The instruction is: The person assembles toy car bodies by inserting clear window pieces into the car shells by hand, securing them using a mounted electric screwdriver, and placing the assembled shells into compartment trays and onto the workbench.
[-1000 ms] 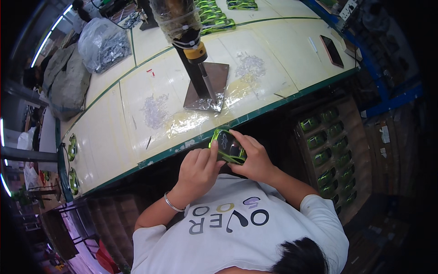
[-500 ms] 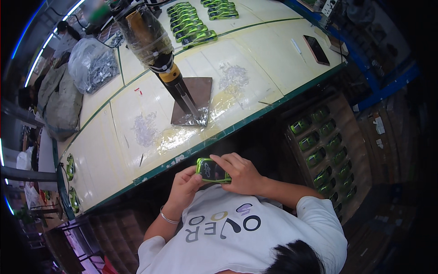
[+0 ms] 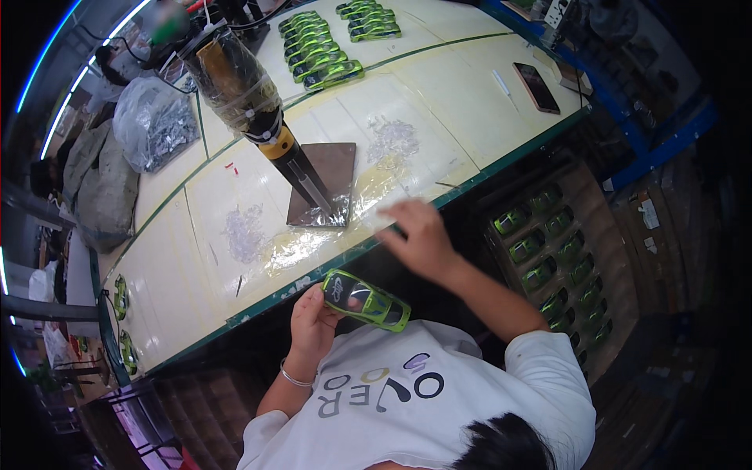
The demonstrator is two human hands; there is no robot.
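Observation:
My left hand [image 3: 312,321] grips one end of a shiny green toy car shell [image 3: 381,307] with dark windows, held in front of my chest. Its other end sticks out free to the right. My right hand [image 3: 421,237] is off the shell, over the table's front edge, with fingers stretched forward and thumb apart. Nothing shows between them. Beyond that hand lies a loose heap of small clear plastic pieces [image 3: 394,139]. A second such heap [image 3: 245,233] lies to the left. Between the heaps a black-and-yellow upright tool [image 3: 291,160], wrapped in clear film, stands over a brown plate [image 3: 335,168].
Rows of green car shells [image 3: 313,48] stand at the table's far side. More fill a brown tray [image 3: 607,270] at my right. A phone [image 3: 536,88] and a white pen-like stick [image 3: 501,83] lie at the right. A clear bag of small parts [image 3: 155,125] sits at the far left.
My right hand has let go of the car shell and moved forward to the table's edge. My left hand keeps the shell, which now tilts down to the right.

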